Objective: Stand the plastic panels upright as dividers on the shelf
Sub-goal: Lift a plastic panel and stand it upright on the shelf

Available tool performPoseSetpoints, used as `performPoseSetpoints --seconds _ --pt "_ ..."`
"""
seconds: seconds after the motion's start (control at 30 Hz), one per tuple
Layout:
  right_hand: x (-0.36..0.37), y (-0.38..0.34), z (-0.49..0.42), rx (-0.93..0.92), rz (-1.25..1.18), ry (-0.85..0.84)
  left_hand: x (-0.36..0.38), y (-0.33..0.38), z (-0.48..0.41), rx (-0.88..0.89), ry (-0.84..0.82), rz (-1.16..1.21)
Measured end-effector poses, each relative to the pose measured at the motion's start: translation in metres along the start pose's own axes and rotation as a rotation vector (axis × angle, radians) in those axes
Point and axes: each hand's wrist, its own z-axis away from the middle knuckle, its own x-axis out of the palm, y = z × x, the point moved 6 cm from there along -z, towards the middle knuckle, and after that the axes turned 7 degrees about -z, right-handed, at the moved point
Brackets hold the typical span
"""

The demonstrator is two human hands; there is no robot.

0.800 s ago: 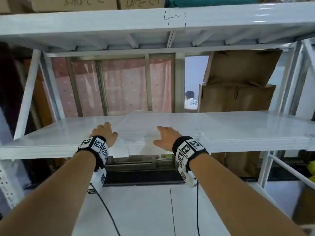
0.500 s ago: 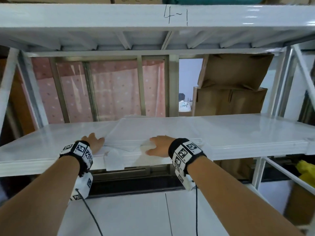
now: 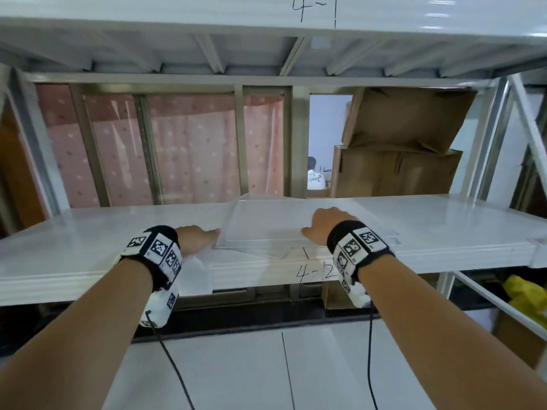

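Note:
Clear plastic panels (image 3: 266,223) lie flat in a loose stack on the white shelf (image 3: 88,241) marked 4-2, near its front edge. My left hand (image 3: 196,239) lies at the stack's left edge, fingers touching it. My right hand (image 3: 324,224) presses on top of the stack's front right part, fingers spread. Whether either hand grips a panel edge is hidden by the wrists and wristbands. A piece of white film or paper (image 3: 198,273) hangs over the shelf front below my left hand.
The upper shelf (image 3: 266,13) marked 4-1 sits close overhead. Slanted white braces (image 3: 529,128) frame the right end. Cardboard boxes (image 3: 396,161) stand behind the shelf on the right, a pink curtain (image 3: 183,149) behind the left. A person (image 3: 315,179) sits far back.
The view has shifted left and down. My left hand slid to the stack's left edge; my right hand moved further onto the panels.

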Motion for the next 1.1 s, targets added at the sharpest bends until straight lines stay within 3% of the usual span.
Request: performPoseSetpoints --seconds 0.27,0.47,0.57,0.63,0.83,0.97,1.1 --pt "0.009 0.06 0.001 0.268 0.034 0.012 0.025 0.108 0.039 0.164 -0.029 -0.227" --pt "0.04 0.036 -0.006 0.169 -0.006 -0.066 0.026 0.111 0.046 0.176 0.013 -0.038" --pt "0.042 0.037 0.0 0.136 0.027 -0.042 0.008 0.068 0.034 0.012 0.166 -0.002" --pt "0.043 0.039 0.003 0.116 0.063 -0.015 0.004 0.05 0.026 -0.088 0.174 0.014" --pt "0.047 0.042 0.005 0.11 0.083 0.02 -0.012 0.061 -0.006 -0.083 0.138 0.273" --pt "0.048 0.038 0.008 0.077 0.093 0.096 -0.016 0.026 -0.031 -0.194 0.163 0.621" --pt "0.046 0.033 0.01 0.041 0.091 0.142 -0.003 0.024 -0.026 -0.145 -0.013 0.991"
